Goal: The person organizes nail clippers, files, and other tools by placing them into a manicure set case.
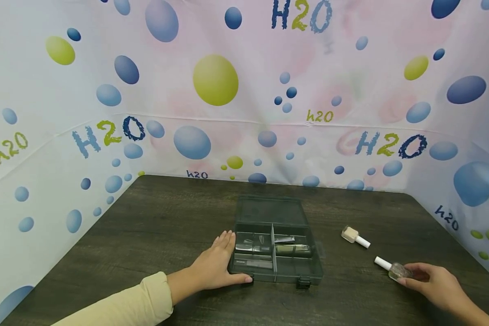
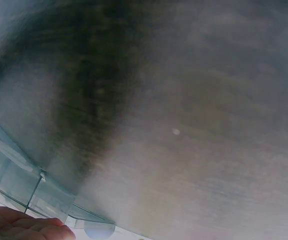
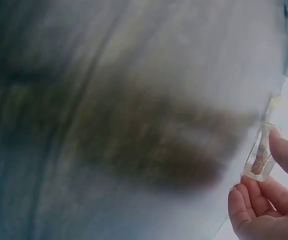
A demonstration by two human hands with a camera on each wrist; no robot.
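Observation:
A smoky see-through divided box lies on the table with its lid raised at the back. My left hand rests against the box's left side, fingers straight, thumb along the front edge. In the left wrist view, part of that hand shows beside the box. On the right, my right hand pinches a nail polish bottle with glittery contents and a white cap. The right wrist view shows thumb and fingers on this bottle. Between it and the box lies a cream nail polish bottle.
Inside the box, a divider separates small items, among them a shiny nail clipper-like piece and a greenish-gold piece. Dark wood-look tabletop surrounds it. A bubble-printed sheet walls the back and sides.

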